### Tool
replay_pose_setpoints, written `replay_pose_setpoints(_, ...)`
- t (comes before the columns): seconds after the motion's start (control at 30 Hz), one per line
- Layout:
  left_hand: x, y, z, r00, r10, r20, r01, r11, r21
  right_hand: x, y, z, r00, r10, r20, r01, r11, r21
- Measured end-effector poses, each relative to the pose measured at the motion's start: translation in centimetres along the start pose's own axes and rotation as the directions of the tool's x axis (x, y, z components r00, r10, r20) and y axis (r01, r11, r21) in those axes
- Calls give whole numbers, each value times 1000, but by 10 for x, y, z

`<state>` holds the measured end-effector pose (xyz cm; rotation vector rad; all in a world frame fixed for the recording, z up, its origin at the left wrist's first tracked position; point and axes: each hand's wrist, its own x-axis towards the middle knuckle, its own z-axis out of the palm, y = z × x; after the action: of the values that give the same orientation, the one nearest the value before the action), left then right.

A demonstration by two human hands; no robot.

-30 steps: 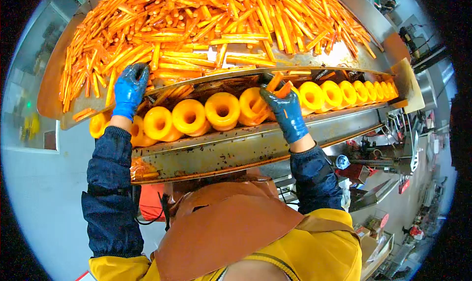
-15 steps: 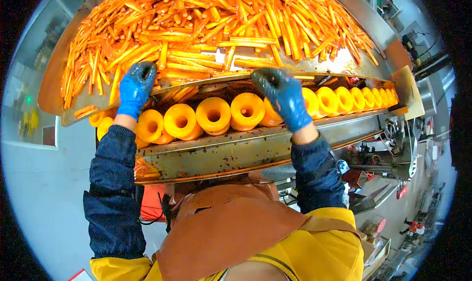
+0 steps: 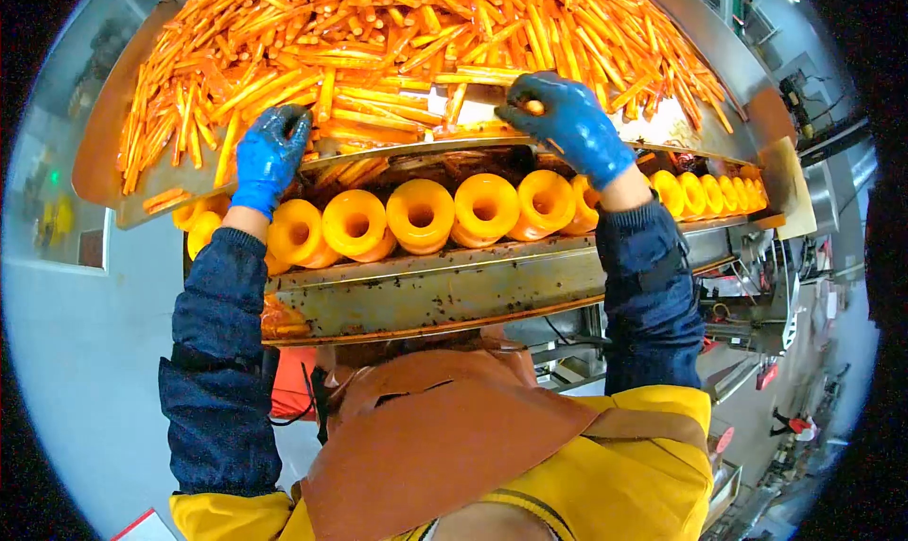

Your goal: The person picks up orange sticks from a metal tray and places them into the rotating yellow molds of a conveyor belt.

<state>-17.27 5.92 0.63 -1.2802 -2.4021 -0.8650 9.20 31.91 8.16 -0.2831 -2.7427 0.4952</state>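
Both hands wear wet blue gloves. My right hand is over the near edge of a metal tray, its fingers curled round an orange stick whose round end pokes out. On that tray lies a large heap of glossy, oily orange sticks. My left hand is closed at the tray's near left edge, beside some sticks; anything inside its fingers is hidden. Below both hands runs a row of yellow hollow cups with round holes facing up.
A speckled metal ledge runs along the near side of the cups. A few sticks lie at the tray's left corner. A pale board stands at the right end. Far right, a person is on the floor.
My right hand has moved up and right, from the cups onto the tray edge, and a stick end now shows in it. My left hand has shifted slightly; the cups have moved right.
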Motion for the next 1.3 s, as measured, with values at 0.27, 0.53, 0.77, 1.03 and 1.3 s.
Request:
replay_pose_setpoints(0.27, -1, 0, 0, 999, 10, -31, -9, 1000, 27, -55, -31, 26, 833, 398, -383, -39, 733, 679)
replay_pose_setpoints(0.53, 0, 0, 2, 1000, 7, -23, -7, 1000, -2, -19, -13, 46, 945, -24, -325, 22, 1000, -10)
replay_pose_setpoints(0.77, 0, 0, 0, 1000, 6, -15, -6, 1000, 14, 19, -2, 25, 994, 0, 110, 1, 1000, -9)
replay_pose_setpoints(1.03, 0, 1, 0, 1000, 2, -26, -2, 1000, -17, -56, -26, 42, 976, 132, 175, -175, 950, 258)
replay_pose_setpoints(1.3, 0, 6, -2, 999, -3, -35, 3, 1000, 12, 63, 31, 49, 991, 77, -108, -111, 926, -360)
